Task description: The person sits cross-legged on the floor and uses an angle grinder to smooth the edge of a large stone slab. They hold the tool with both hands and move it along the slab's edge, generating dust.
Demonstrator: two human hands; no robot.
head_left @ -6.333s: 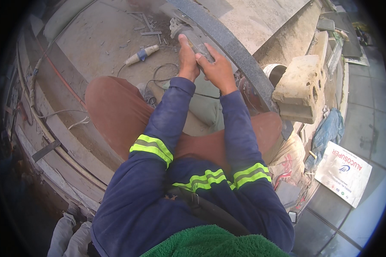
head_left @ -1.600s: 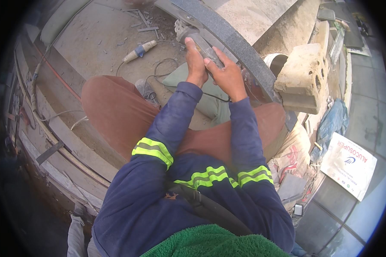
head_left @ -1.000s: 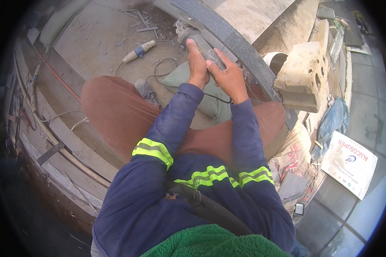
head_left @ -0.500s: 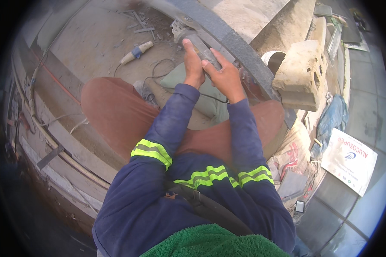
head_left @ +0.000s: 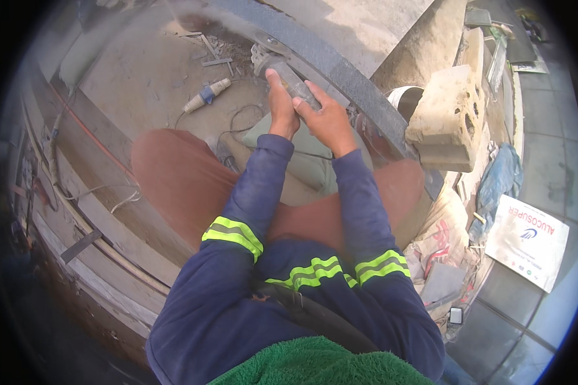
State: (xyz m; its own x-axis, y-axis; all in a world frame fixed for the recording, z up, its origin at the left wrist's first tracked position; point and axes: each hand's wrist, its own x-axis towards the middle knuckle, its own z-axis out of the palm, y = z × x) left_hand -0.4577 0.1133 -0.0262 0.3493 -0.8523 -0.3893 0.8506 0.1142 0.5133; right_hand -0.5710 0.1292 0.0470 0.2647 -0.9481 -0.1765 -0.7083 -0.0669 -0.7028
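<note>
My left hand (head_left: pixel 281 106) and my right hand (head_left: pixel 331 122) are wrapped round the dusty grey body of an angle grinder (head_left: pixel 299 88), one on each side. Its metal head (head_left: pixel 261 59) points up and left, against the inner side of a long, curved grey stone slab (head_left: pixel 347 64). The disc is hidden from this view. Pale dust (head_left: pixel 221 24) streams off to the left of the head. Both forearms reach forward in dark blue sleeves with bright yellow bands.
A cream cylindrical object with a blue band (head_left: pixel 207 95) lies on the dusty floor, cable attached. Stone offcuts (head_left: pixel 217 59) lie beyond it. Below my hands is a pale green sack (head_left: pixel 308 163). A rough stone block (head_left: pixel 446 119), a white bucket (head_left: pixel 406 97) and a printed white board (head_left: pixel 526 242) are right.
The dust at the upper left has thickened and spread. My view has shifted slightly, and the grinder stays at the slab with both hands round it.
</note>
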